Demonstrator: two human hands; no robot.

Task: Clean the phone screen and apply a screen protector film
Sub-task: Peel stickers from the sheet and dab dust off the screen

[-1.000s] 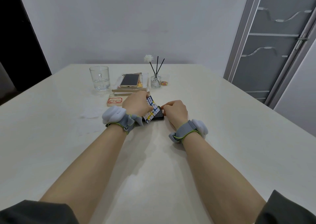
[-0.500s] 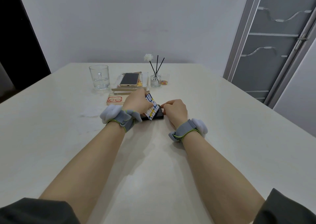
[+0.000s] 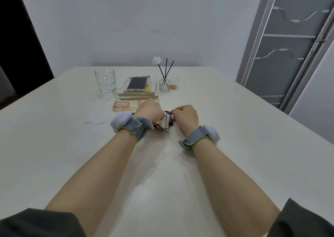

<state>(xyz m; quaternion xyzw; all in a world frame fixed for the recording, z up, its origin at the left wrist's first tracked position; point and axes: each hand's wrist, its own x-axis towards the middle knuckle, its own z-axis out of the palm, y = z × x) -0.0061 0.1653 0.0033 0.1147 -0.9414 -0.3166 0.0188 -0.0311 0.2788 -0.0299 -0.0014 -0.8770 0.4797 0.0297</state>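
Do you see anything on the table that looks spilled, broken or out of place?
Nothing clearly stands out. The glass and the reed diffuser stand upright, with no spill visible. Only a faint pale patch on the table left of the left hand is unclear.

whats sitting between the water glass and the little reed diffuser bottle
In the head view, a gold-edged phone lies on a stack of flat packaging between the glass and the diffuser bottle.

Left hand [image 3: 148,110] holds printed card [image 3: 164,122] on dark phone [image 3: 171,123] beside right hand [image 3: 186,117].
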